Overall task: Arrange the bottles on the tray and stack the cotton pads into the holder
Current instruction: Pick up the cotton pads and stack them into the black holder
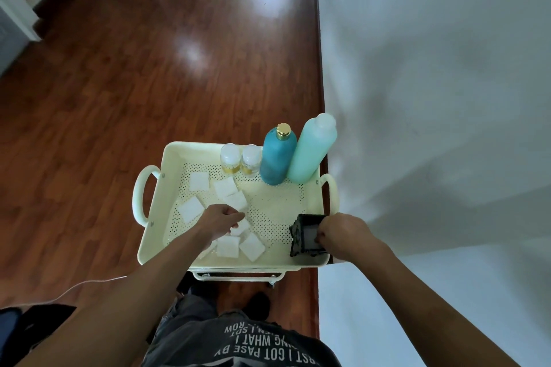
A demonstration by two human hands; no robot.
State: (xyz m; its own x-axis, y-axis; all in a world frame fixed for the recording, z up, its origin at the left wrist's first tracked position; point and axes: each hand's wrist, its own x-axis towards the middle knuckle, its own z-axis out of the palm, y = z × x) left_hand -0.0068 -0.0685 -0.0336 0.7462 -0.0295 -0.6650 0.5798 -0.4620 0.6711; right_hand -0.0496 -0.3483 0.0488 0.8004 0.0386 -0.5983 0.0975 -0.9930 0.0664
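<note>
The fingertips of the left hand [219, 219] were hidden where they curled down onto a cotton pad [241, 227]; that pad appeared to be pinched, though the contact itself could not be made out. The fingers of the right hand [340, 234] were curled at the near edge of the black holder [307, 235], whose interior was partly masked by them; something pale was seen inside, too blurred to identify. Both forearms were cut off by the lower frame edge.

The cream tray [179, 164], a perforated metal basket with looped handles, was seen standing on a glossy reddish wood floor [119, 83] beside a white wall [432, 68].

Square white pads were scattered flat across the tray's left half, some overlapping. Along the far rim four bottles were lined up: two small clear bottles [230, 161] with white caps and yellowish contents, a teal bottle [277, 158] with a gold cap, and a taller mint bottle [313, 152] tilted towards the wall. The holder was set in the tray's near right corner.
</note>
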